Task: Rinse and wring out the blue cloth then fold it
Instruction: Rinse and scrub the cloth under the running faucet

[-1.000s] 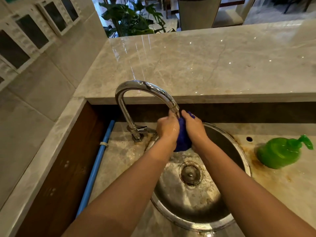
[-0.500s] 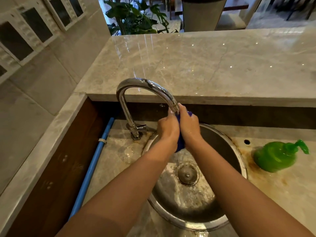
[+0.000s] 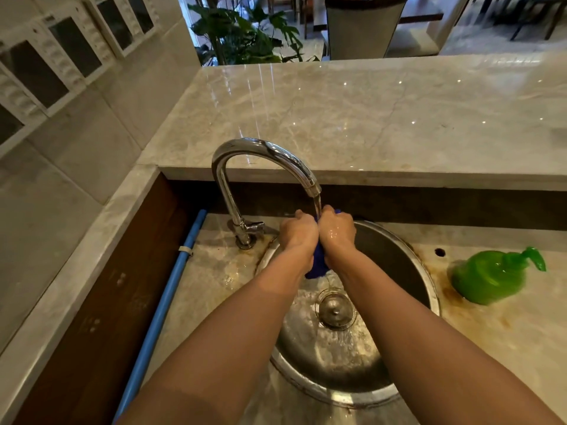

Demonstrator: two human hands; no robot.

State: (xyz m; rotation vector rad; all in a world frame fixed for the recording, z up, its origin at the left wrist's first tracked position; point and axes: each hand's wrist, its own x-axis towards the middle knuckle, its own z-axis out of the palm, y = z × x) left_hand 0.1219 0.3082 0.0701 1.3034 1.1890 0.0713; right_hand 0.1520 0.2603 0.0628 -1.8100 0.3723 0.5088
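Observation:
The blue cloth (image 3: 317, 263) is bunched between my two hands over the round steel sink (image 3: 425, 280). My left hand (image 3: 298, 232) and my right hand (image 3: 337, 230) grip it side by side, knuckles up, pressed together. Only a strip of the cloth shows below my wrists and a bit above my right hand. Water runs from the spout of the chrome tap (image 3: 264, 151) onto my hands and the cloth. The sink's drain strainer (image 3: 334, 311) lies below, with water flowing around it.
A green soap dispenser (image 3: 491, 276) sits on the stained counter right of the sink. A blue pipe (image 3: 165, 302) runs along the left wall of the recess. A raised marble ledge (image 3: 368, 118) stands behind the tap.
My hands have stayed clamped on the cloth under the spout and squeezed closer. More cloth now hangs below my wrists, and water streams from the tap.

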